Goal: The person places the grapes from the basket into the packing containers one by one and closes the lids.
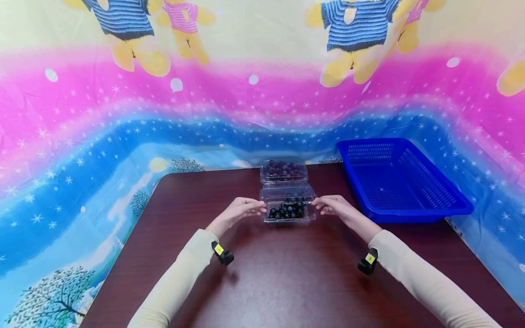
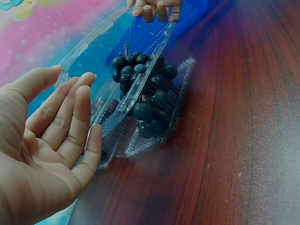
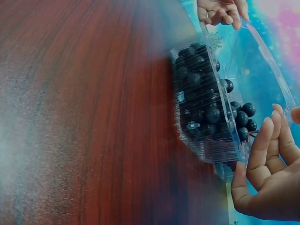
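Observation:
A clear plastic clamshell box (image 1: 287, 219) holding dark grapes (image 2: 145, 89) sits mid-table, its clear lid (image 3: 265, 47) raised partway above the fruit. My left hand (image 1: 242, 210) is at the left side of the lid, pinching its edge between thumb and fingers. On the opposite side, my right hand (image 1: 334, 207) pinches the lid's other edge in the same way. Some of the dark grapes stand above the box's rim in the right wrist view. Right behind this box is another clear box (image 1: 284, 178) with reddish-purple grapes.
A blue plastic basket (image 1: 414, 214) with slotted sides stands at the back right of the dark brown wooden table (image 1: 279, 282). A printed cloth (image 1: 229, 95) with bears and snowflakes hangs around the table's back and sides.

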The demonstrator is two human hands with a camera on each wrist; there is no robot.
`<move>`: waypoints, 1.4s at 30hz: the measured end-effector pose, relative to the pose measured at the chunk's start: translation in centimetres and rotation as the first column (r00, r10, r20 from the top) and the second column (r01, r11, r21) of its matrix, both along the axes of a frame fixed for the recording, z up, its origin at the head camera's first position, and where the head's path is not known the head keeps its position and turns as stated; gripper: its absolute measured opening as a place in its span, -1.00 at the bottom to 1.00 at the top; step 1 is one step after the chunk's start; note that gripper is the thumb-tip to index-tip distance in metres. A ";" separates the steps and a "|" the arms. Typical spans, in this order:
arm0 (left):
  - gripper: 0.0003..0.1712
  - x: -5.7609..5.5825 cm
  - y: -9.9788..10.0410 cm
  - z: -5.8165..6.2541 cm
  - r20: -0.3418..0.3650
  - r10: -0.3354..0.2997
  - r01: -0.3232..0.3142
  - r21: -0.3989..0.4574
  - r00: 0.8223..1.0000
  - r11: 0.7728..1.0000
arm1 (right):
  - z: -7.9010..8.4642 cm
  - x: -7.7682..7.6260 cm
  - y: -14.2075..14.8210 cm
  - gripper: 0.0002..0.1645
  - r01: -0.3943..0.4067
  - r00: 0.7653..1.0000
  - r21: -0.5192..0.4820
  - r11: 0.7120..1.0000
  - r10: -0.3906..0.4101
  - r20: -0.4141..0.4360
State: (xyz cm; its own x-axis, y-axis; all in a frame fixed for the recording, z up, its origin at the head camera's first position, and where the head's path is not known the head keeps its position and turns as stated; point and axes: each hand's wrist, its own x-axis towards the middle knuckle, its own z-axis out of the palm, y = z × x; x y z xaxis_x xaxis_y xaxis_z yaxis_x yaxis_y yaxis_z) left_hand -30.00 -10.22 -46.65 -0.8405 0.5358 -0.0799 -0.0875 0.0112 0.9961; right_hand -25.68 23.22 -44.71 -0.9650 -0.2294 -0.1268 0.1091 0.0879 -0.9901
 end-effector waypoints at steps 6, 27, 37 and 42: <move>-0.57 0.2 -0.1 -0.4 0.003 -0.006 0.006 -0.003 1.000 1.000 | -0.5 0.1 0.1 -0.64 -0.010 1.000 0.035 0.999 0.009 0.012; -0.58 0.1 -0.4 -2.4 -0.038 -0.046 0.044 -0.068 0.998 0.997 | -2.2 0.2 0.2 -0.68 -0.029 0.999 0.053 0.998 0.028 0.025; -0.58 0.9 -0.4 -2.1 0.009 -0.026 0.027 -0.110 1.000 0.994 | -2.9 0.4 0.4 -0.63 -0.041 0.999 0.080 0.996 0.038 0.029; -0.61 0.9 -0.3 -2.3 0.004 -0.013 0.013 -0.121 1.000 0.993 | -3.1 0.4 0.4 -0.68 -0.042 0.999 0.081 0.996 0.041 0.020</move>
